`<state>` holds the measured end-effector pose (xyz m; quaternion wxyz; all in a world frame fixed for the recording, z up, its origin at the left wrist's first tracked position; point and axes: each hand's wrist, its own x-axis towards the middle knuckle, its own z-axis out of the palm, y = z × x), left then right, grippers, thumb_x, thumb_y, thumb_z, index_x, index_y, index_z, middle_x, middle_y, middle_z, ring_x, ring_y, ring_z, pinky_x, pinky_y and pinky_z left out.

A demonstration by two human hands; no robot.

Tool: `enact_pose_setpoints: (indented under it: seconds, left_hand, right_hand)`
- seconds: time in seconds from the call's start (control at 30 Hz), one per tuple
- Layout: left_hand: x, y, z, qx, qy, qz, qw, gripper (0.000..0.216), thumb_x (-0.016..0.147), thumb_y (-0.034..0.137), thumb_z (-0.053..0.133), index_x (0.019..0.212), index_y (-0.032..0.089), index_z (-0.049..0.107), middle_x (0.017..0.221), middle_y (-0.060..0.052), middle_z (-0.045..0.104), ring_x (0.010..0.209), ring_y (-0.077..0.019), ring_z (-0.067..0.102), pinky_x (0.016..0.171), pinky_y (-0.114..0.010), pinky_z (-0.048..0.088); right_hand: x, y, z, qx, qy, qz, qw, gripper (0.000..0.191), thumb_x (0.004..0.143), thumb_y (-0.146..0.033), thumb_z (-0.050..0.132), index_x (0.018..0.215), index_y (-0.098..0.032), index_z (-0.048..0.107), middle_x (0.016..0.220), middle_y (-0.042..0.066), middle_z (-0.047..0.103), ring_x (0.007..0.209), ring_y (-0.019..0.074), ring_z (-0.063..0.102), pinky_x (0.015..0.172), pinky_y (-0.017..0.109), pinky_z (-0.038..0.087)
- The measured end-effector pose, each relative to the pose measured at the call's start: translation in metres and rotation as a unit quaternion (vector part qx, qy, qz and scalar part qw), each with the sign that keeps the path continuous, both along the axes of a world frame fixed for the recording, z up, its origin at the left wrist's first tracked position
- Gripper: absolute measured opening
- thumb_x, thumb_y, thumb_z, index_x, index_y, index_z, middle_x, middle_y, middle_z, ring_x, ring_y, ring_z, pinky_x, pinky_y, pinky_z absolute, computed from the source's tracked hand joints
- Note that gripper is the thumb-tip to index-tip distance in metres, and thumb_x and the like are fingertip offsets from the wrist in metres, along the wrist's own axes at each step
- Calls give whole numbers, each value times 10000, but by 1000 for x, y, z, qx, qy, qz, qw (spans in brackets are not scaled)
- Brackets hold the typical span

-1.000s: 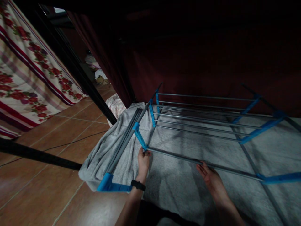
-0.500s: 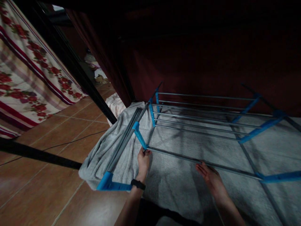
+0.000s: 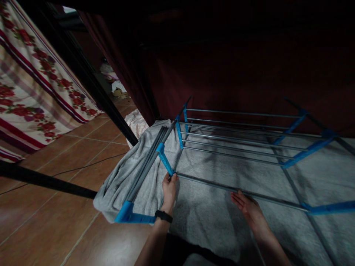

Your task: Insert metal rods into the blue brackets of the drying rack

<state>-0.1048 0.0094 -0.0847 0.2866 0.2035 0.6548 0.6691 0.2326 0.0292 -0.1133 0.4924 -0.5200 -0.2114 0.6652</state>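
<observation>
A rack of grey metal tubes with blue plastic brackets (image 3: 165, 160) lies on its side on a grey blanket (image 3: 205, 210). My left hand (image 3: 169, 188), with a black band on the wrist, is closed round the tube at the lower end of one blue bracket. From that corner a single long tube (image 3: 205, 181) runs right to another blue bracket (image 3: 330, 208). Against this tube rests my right hand (image 3: 249, 210), its fingers stretched out and close together; its thumb is hidden. Farther back, several thinner tubes (image 3: 233, 149) span between more brackets.
Several loose grey tubes (image 3: 146, 162) lie on the blanket at the left, near a blue bracket (image 3: 134, 214) at its edge. Black frame posts (image 3: 111, 111) and a floral curtain (image 3: 41, 81) stand beyond. A dark cable (image 3: 83, 166) crosses the tiled floor (image 3: 63, 218).
My left hand's fingertips have shifted slightly up toward the bracket's lower end. My right hand and the rack look almost unmoved.
</observation>
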Motion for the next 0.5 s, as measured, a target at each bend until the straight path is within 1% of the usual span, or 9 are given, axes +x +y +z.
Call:
enact_pose_setpoints:
  seconds: [0.13,0.23,0.4,0.5]
  left_hand:
    - [6,3,2,10,-28,30,999,316,642,333,827,867,169,677,720,-14,657,638,-130,580,646,-267,467]
    - [7,5,3,14,-35,35,999,324,616,329,846,833,178,660,683,5,627,599,-118,552,617,-259,445]
    - [6,7,5,16,-49,39,998,306,575,286,844,780,193,638,630,35,586,558,-101,504,581,-244,414]
    - [5,9,6,12,-60,39,997,304,559,274,828,778,190,634,623,35,586,547,-103,508,567,-248,420]
  right_hand:
    - [-2,0,5,-3,-5,-7,1000,401,587,-476,939,776,-193,725,918,125,799,964,298,773,976,436,615]
    - [-3,1,8,-14,-9,-3,1000,410,573,-488,942,760,-197,722,893,124,796,945,303,776,968,443,621]
    - [-3,1,7,-14,-9,-4,1000,407,569,-487,946,754,-202,722,880,113,793,923,301,775,970,466,620]
    - [-3,1,5,-6,-6,-4,1000,402,577,-483,943,750,-194,723,885,117,792,917,299,774,972,471,617]
